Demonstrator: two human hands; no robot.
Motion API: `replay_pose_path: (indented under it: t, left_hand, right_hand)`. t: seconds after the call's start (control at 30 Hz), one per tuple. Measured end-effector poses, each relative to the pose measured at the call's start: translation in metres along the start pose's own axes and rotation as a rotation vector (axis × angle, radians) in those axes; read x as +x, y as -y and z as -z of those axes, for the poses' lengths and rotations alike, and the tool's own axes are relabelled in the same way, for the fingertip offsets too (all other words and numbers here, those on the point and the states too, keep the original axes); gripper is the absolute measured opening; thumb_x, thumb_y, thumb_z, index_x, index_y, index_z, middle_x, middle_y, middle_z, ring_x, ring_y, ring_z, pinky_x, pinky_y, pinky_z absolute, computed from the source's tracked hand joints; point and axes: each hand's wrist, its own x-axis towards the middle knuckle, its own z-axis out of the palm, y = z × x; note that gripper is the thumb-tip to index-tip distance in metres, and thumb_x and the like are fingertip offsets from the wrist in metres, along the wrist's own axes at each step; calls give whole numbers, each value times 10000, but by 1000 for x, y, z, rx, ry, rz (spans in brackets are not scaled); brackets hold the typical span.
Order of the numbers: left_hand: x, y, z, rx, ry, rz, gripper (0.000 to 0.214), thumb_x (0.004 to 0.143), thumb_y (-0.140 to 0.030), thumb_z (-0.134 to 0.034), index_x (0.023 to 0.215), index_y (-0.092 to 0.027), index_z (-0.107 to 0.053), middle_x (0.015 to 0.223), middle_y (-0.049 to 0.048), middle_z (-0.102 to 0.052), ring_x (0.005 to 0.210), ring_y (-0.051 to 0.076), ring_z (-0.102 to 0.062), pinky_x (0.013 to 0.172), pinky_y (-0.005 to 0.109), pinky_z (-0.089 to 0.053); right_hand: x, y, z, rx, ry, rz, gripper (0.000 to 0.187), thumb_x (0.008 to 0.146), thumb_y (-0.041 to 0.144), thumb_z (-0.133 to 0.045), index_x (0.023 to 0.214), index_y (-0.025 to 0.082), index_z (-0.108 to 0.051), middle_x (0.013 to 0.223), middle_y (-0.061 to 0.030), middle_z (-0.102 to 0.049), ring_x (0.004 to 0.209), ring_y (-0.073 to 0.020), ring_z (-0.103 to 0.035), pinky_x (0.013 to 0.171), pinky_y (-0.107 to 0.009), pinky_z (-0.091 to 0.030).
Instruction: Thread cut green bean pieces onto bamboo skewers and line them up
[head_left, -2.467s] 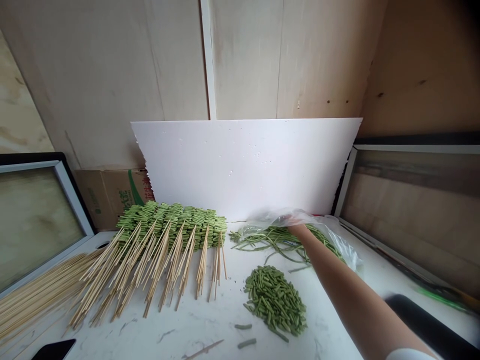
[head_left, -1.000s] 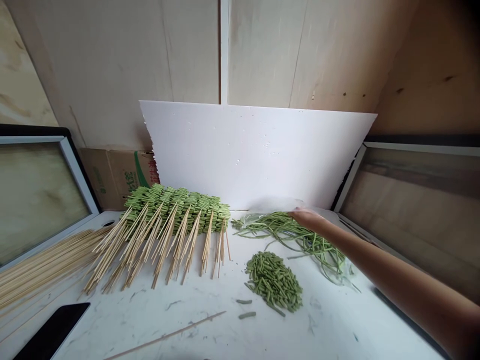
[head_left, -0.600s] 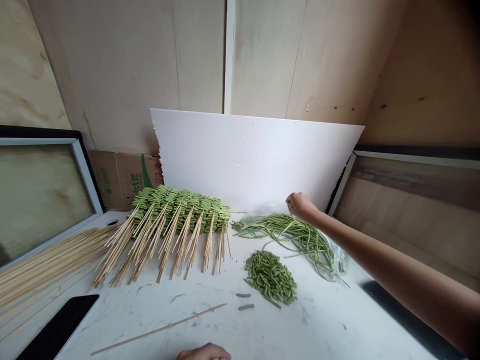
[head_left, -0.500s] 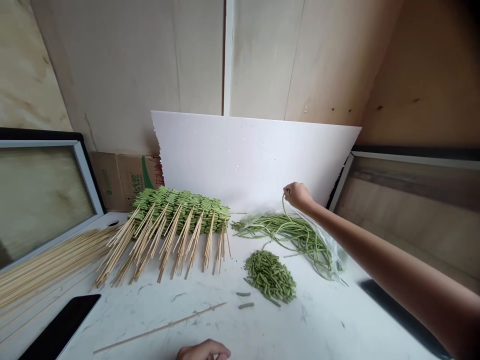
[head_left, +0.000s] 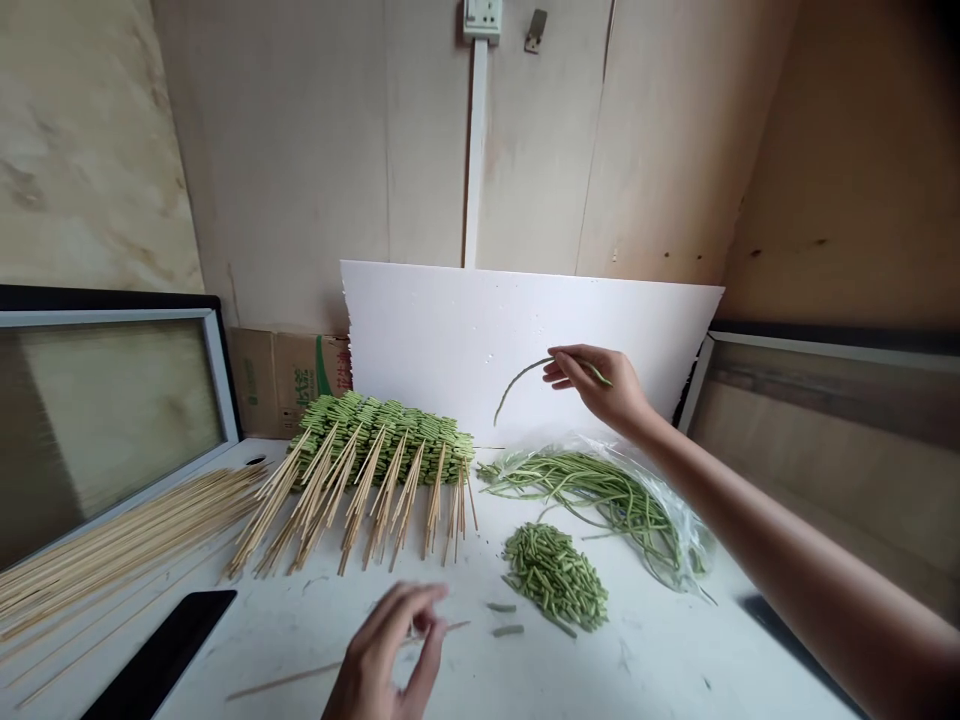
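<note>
The right hand (head_left: 609, 398) is raised at three o'clock, pinching one long bean (head_left: 514, 378); the left hand (head_left: 373, 655), at seven, curves its fingers, thumb narrowly apart.

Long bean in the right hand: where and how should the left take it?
I'd pinch the long bean near its drooping free end, from the lower left: it arcs out of the right hand that way, and the left hand is on that side, thumb and fingertips apart.

Two hands (head_left: 367, 655) (head_left: 619, 398), two stray bean pieces (head_left: 508, 630) (head_left: 501, 607)
</note>
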Motion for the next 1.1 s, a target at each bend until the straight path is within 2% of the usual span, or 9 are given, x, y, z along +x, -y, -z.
replay_pose_path:
  t: [0.17, 0.27, 0.37, 0.53, 0.6, 0.77, 0.87, 0.97, 1.1]
  left_hand:
    - [46, -22, 15, 64, -143, 69, 732, 960, -417, -651, 1584, -257, -303, 1526, 180, -483, 1388, 327, -513, 1092, 489, -500]
    - [44, -26, 13, -46, -35, 128, 399, 1067, -385, -457, 1436, -237, -494, 1232, 139, -694, 1124, 260, -687, 937, 399, -565]
    - [37, -15, 23, -7, 91, 135, 370, 1107, -369, -317, 1082, -192, -641, 745, 37, -699, 592, 171, -638, 583, 271, -491]
    - [32, 23, 49, 412, 94, -123, 389, 1088, -430, -360, 1032, -200, -668, 940, 86, -690, 815, 233, -615, 758, 346, -463]
    - [25, 39, 54, 473, 172, -116, 417, 1091, -427, -329, 1035, -208, -679, 950, 81, -653, 849, 241, -592, 800, 373, -455]
    - [-4, 63, 52, 490, 275, 14, 435, 1088, -395, -356, 908, -207, -704, 945, 64, -606, 972, 260, -569, 887, 417, -454]
    - [-13, 43, 45, 308, 263, 51, 360, 1070, -417, -420, 1164, -218, -705, 1119, 95, -634, 1086, 281, -578, 974, 460, -457]
    - [-14, 1, 34, -43, 348, 78, 362, 1059, -434, -465, 1302, -250, -661, 1280, 110, -639, 1227, 270, -573, 1043, 404, -459]
    - [-16, -40, 20, -306, 426, 162, 283, 1025, -420, -569, 1149, -224, -731, 1016, 63, -742, 975, 213, -679, 877, 298, -513]
  right_hand:
    - [-87, 81, -40, 338, 197, -173, 386, 948, 470, -665, 1172, 165, -738, 1007, -145, -774, 924, -246, -746, 769, -382, -627]
    - [-132, 101, -54, 503, 222, -310, 404, 932, 463, -700, 1209, 171, -726, 972, -128, -754, 887, -226, -717, 719, -338, -600]
    - [-164, 91, -60, 645, 69, -402, 401, 901, 476, -739, 1163, 173, -739, 699, -24, -637, 622, -130, -573, 505, -226, -468]
    - [-211, 48, -75, 774, -192, -608, 466, 718, 513, -887, 1039, 194, -774, 717, -7, -591, 635, -126, -538, 517, -211, -476]
    - [-233, 32, -84, 699, -185, -655, 533, 697, 595, -865, 1043, 198, -782, 730, -16, -608, 634, -144, -548, 540, -243, -494]
    - [-277, 10, -103, 300, 96, -611, 543, 795, 679, -725, 991, 179, -809, 635, -12, -605, 539, -150, -511, 540, -295, -476]
    - [-288, 9, -117, 257, 192, -516, 492, 833, 659, -691, 816, 179, -795, 797, -87, -717, 627, -194, -612, 571, -319, -519]
    - [-295, 15, -129, 296, 234, -468, 436, 870, 607, -682, 879, 185, -790, 822, -98, -747, 685, -222, -661, 621, -339, -561]
    - [-305, 20, -132, 350, 240, -461, 399, 864, 557, -720, 1030, 198, -768, 820, -83, -760, 675, -222, -676, 617, -342, -581]
